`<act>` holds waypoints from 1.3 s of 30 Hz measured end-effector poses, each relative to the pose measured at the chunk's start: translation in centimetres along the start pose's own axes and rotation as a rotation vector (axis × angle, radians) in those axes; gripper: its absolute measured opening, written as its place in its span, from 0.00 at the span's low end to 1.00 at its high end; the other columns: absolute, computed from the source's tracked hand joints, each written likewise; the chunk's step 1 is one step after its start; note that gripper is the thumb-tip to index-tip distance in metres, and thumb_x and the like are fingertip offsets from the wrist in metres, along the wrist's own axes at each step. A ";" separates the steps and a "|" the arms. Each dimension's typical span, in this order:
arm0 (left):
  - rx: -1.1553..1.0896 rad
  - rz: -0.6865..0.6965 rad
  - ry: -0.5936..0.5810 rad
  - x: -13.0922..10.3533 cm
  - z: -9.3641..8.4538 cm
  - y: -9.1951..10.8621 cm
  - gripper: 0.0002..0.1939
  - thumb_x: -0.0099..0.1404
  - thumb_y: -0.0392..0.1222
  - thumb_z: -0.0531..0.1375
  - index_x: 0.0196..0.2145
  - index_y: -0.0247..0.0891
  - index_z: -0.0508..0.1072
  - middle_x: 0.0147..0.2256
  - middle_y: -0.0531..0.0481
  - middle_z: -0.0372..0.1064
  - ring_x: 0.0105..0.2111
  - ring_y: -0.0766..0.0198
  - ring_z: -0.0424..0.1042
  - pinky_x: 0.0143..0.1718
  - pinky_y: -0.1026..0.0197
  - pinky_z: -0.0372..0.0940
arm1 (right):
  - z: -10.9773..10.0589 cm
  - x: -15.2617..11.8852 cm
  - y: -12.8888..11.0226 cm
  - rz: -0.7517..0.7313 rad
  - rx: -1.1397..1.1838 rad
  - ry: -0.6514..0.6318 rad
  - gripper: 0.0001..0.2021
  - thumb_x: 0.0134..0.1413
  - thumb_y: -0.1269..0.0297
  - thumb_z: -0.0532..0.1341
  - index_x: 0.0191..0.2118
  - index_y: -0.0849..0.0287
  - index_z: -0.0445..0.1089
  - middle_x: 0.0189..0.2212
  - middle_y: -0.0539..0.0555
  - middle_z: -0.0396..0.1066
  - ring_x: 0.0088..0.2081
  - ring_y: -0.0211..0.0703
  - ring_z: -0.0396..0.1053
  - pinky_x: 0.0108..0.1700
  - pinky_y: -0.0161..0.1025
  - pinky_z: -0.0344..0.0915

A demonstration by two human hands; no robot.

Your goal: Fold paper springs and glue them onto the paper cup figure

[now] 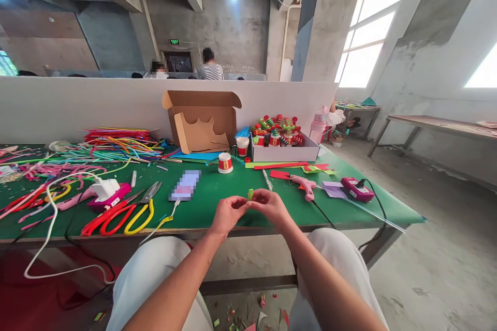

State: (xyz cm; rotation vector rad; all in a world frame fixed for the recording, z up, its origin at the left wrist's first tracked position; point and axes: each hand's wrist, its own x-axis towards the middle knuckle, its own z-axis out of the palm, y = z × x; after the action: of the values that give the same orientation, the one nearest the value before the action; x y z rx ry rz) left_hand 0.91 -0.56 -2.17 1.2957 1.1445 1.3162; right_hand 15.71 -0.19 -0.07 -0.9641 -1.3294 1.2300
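My left hand (229,212) and my right hand (269,207) meet over the front edge of the green table (202,217). Between their pinched fingertips is a small green paper piece (250,194), held by both hands. Beyond them a red and white paper cup (225,163) stands upside down, with a dark green coiled strip behind it. Right of the hands lie a white-handled cutter (267,180), a red paper piece (279,174) and a pink glue gun (305,186).
Scissors (142,209), pink power strips (357,189), cables and colourful pipe cleaners (120,145) lie around. An open cardboard box (205,124) and a white box (285,153) of decorated cups stand at the back. People are beyond the partition (77,106).
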 end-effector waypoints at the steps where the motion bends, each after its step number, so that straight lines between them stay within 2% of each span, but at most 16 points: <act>1: 0.014 0.002 -0.015 -0.1 0.0 0.0 0.10 0.42 0.45 0.69 0.23 0.37 0.78 0.23 0.48 0.75 0.24 0.62 0.69 0.27 0.63 0.63 | 0.2 -0.1 0.3 -0.022 -0.061 0.012 0.14 0.28 0.57 0.73 0.24 0.58 0.73 0.22 0.48 0.72 0.26 0.40 0.68 0.33 0.37 0.65; 4: 0.059 0.038 -0.073 -0.3 0.2 0.1 0.07 0.44 0.43 0.67 0.23 0.38 0.78 0.24 0.47 0.76 0.24 0.61 0.70 0.28 0.62 0.64 | 0.4 -0.2 0.7 -0.055 -0.221 0.055 0.13 0.32 0.56 0.71 0.18 0.58 0.71 0.18 0.47 0.69 0.23 0.37 0.64 0.27 0.34 0.60; 8: 0.166 0.136 -0.126 -0.6 0.2 0.4 0.05 0.46 0.42 0.65 0.22 0.39 0.78 0.22 0.48 0.75 0.23 0.62 0.69 0.27 0.63 0.62 | -0.4 0.1 0.6 -0.019 -0.246 0.075 0.15 0.36 0.54 0.68 0.15 0.59 0.69 0.13 0.45 0.63 0.18 0.33 0.55 0.21 0.33 0.50; 12: 0.203 0.129 -0.183 -0.8 0.2 0.6 0.04 0.46 0.41 0.65 0.22 0.39 0.78 0.22 0.49 0.74 0.23 0.63 0.68 0.27 0.63 0.60 | -1.3 0.5 0.2 -0.009 -0.205 0.144 0.14 0.35 0.53 0.68 0.17 0.59 0.71 0.14 0.47 0.65 0.18 0.33 0.55 0.22 0.34 0.51; 16: 0.085 0.021 -0.224 -0.8 0.1 0.8 0.06 0.43 0.41 0.68 0.22 0.39 0.77 0.22 0.49 0.73 0.23 0.63 0.67 0.27 0.63 0.60 | -2.3 0.8 -0.4 -0.051 -0.121 0.246 0.16 0.34 0.50 0.69 0.17 0.59 0.71 0.15 0.48 0.66 0.20 0.35 0.59 0.25 0.35 0.56; 18: -0.045 -0.055 -0.194 -0.6 -0.1 1.0 0.09 0.42 0.44 0.69 0.23 0.38 0.77 0.22 0.50 0.72 0.23 0.65 0.66 0.28 0.63 0.60 | -2.5 0.8 -0.6 -0.037 -0.014 0.280 0.17 0.33 0.49 0.70 0.19 0.58 0.71 0.18 0.48 0.68 0.22 0.36 0.62 0.28 0.36 0.61; 20: -0.163 -0.098 -0.127 -0.3 -0.4 1.1 0.12 0.41 0.46 0.70 0.24 0.37 0.77 0.21 0.52 0.70 0.23 0.67 0.65 0.29 0.63 0.60 | -2.2 0.6 -0.4 0.048 0.114 0.263 0.19 0.33 0.46 0.70 0.22 0.58 0.73 0.20 0.49 0.69 0.23 0.37 0.65 0.30 0.37 0.65; 24: -0.276 -0.125 -0.015 0.2 -0.8 1.1 0.16 0.38 0.46 0.72 0.24 0.35 0.77 0.22 0.52 0.71 0.23 0.69 0.64 0.30 0.64 0.60 | -0.1 -0.1 0.3 0.248 0.348 0.111 0.23 0.37 0.40 0.67 0.26 0.59 0.74 0.23 0.52 0.72 0.24 0.38 0.68 0.34 0.40 0.69; 29: -0.347 -0.131 0.054 0.4 -0.7 0.5 0.17 0.37 0.46 0.72 0.25 0.34 0.77 0.25 0.50 0.73 0.25 0.67 0.67 0.33 0.62 0.62 | 2.5 -0.7 0.9 0.192 0.491 0.104 0.28 0.42 0.35 0.61 0.28 0.60 0.73 0.24 0.54 0.73 0.25 0.39 0.69 0.35 0.40 0.70; 31: -0.356 -0.127 0.069 0.4 -0.5 0.3 0.17 0.37 0.46 0.72 0.25 0.34 0.77 0.25 0.50 0.74 0.25 0.67 0.68 0.34 0.61 0.63 | 2.9 -0.8 1.0 0.142 0.458 0.134 0.25 0.39 0.38 0.65 0.27 0.59 0.72 0.24 0.53 0.72 0.25 0.39 0.69 0.36 0.40 0.70; 34: -0.321 -0.106 0.056 0.4 -0.4 0.2 0.17 0.38 0.47 0.72 0.25 0.34 0.76 0.24 0.50 0.73 0.25 0.66 0.68 0.33 0.60 0.64 | 3.0 -1.0 1.4 0.087 0.331 0.159 0.18 0.31 0.51 0.73 0.26 0.58 0.71 0.23 0.50 0.72 0.26 0.39 0.69 0.36 0.39 0.69; 39: -0.294 -0.066 0.039 0.2 -0.3 0.3 0.17 0.40 0.47 0.71 0.27 0.35 0.77 0.24 0.50 0.73 0.25 0.65 0.68 0.33 0.60 0.64 | 3.0 -1.1 1.7 0.087 0.280 0.177 0.13 0.33 0.57 0.71 0.24 0.57 0.70 0.22 0.48 0.72 0.26 0.39 0.69 0.36 0.40 0.68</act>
State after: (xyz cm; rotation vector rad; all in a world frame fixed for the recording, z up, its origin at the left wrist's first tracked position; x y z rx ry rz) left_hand 0.60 -0.39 -1.80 1.0141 0.9686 1.4060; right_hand 12.74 -1.50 -1.72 -0.9132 -0.9565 1.3242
